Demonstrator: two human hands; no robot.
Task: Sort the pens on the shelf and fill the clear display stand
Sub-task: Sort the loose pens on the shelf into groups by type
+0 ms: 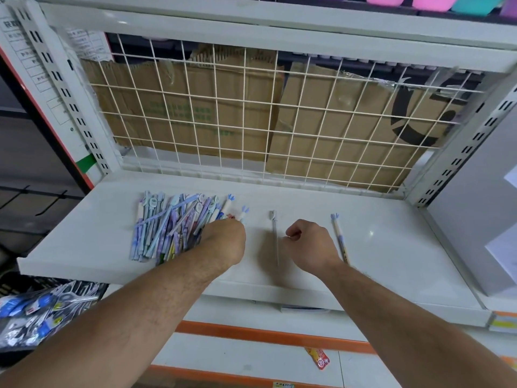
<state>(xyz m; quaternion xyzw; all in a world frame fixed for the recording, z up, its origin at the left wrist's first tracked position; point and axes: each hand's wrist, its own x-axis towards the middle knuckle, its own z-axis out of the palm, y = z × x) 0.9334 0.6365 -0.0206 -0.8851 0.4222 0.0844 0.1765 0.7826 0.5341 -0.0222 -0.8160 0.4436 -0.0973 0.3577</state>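
the left hand (pixel 223 239) is down at the right edge of the heap of pens (pixel 173 225). its fingers are curled under and the knuckles hide them. a blue-topped pen (pixel 244 213) pokes out just past those knuckles, but i cannot tell if it is pinched or just lying there. the right hand (pixel 307 242) is a loose fist with nothing seen in it. a grey pen (pixel 275 238) lies between the hands, and a second blue pen (pixel 340 239) lies just right of the right hand, apart from the rest. the stand is not in view.

the likeliest slip is at the heap. it is a tangle, so pulling one pen out could drag its neighbours along. the left forearm also crosses the heap's near side close to the front lip, and a careless wrist could sweep pens off to the floor. the singles look round and the surface glossy, so a knock from the right hand could roll them together and undo the sorting.

the shelf (pixel 391 247) is smooth and white. beyond the hands a wire grid (pixel 251 121) stands in front of flattened cardboard (pixel 195 107). packets (pixel 42 312) are heaped below the left forearm. a red wrapper (pixel 319 358) lies on the floor between the forearms.
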